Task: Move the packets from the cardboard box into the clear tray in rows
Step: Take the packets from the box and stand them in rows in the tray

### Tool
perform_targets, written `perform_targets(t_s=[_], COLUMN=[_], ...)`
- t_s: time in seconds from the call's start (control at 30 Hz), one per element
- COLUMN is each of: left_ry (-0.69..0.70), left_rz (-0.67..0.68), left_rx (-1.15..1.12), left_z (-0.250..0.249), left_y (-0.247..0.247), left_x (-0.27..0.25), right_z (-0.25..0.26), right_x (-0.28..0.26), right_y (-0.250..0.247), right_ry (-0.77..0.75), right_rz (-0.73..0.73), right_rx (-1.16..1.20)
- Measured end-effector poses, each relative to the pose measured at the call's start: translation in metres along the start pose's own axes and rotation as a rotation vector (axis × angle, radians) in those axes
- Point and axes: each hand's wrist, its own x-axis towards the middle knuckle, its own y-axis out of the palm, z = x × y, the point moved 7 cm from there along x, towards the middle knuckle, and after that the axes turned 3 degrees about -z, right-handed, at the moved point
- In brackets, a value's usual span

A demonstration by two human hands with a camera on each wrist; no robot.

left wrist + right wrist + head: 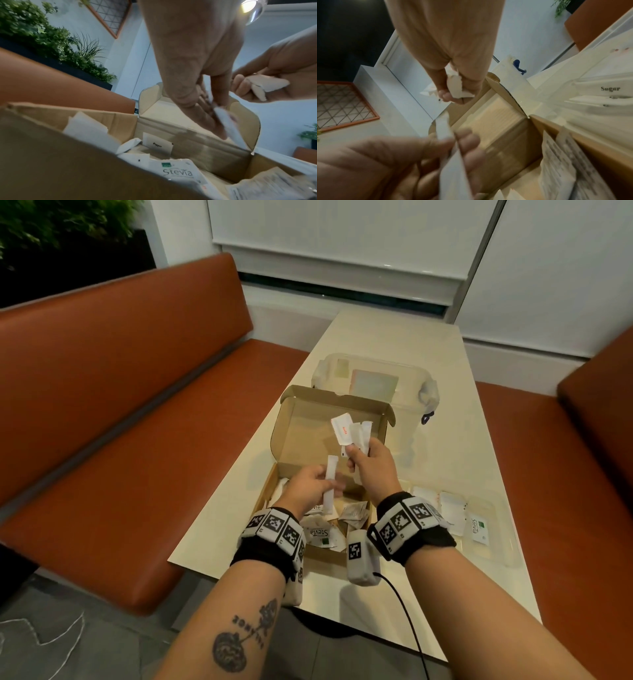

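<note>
An open cardboard box (308, 436) stands on the table with several loose packets inside, among them a Stevia packet (322, 534) (178, 171) and a Pepper packet (157, 142). Above the box, my left hand (323, 479) pinches one long white stick packet (330, 491) (229, 125). Just to its right, my right hand (356, 455) grips a fanned bunch of several white packets (349, 433) (457, 86). The clear tray (498, 546) lies to the right of the box and holds a few packets in a row, including a Stevia one (478, 527) and a Sugar one (610, 88).
A clear lidded plastic container (376, 381) stands behind the box. The cream table (445, 354) is narrow, with orange bench seats (120, 405) on the left and right. A black cable (407, 611) hangs from my right wrist over the near table edge.
</note>
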Motion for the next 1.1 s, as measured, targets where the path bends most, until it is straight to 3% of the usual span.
perform_targets(t_s=[0.07,0.17,0.27,0.4,0.67,0.9,1.1], left_ry=[-0.052,-0.020,0.026,0.029,0.069,0.095,0.085], left_rz=[-0.097,-0.220,-0.175,-0.097,-0.179,-0.284,-0.112], left_rx=[-0.081,-0.158,-0.331,-0.332,-0.208,-0.056,-0.038], left_z=[0.003,-0.004,-0.014,-0.016,-0.018,-0.023,-0.023], left_y=[-0.009,-0.019,-0.014,-0.003,0.014,0.048,0.108], left_x=[0.002,0.005,0.004,0.002,0.012,0.026,0.027], right_z=[0.002,-0.001,-0.007,-0.010,-0.023,-0.038,-0.048], right_x=[0.000,-0.004,-0.014,-0.022,-0.013,-0.005,-0.008], right_y=[-0.003,0.003,0.015,0.021,-0.012,-0.076,-0.135], right_ry=[-0.011,0.017,0.057,0.087,0.090,0.149,0.163], right_rz=[-0.005,0.123,0.265,0.346,0.207,0.045,-0.050], right_rx=[0.000,-0.107,-0.139,-0.097,-0.139,-0.115,-0.055])
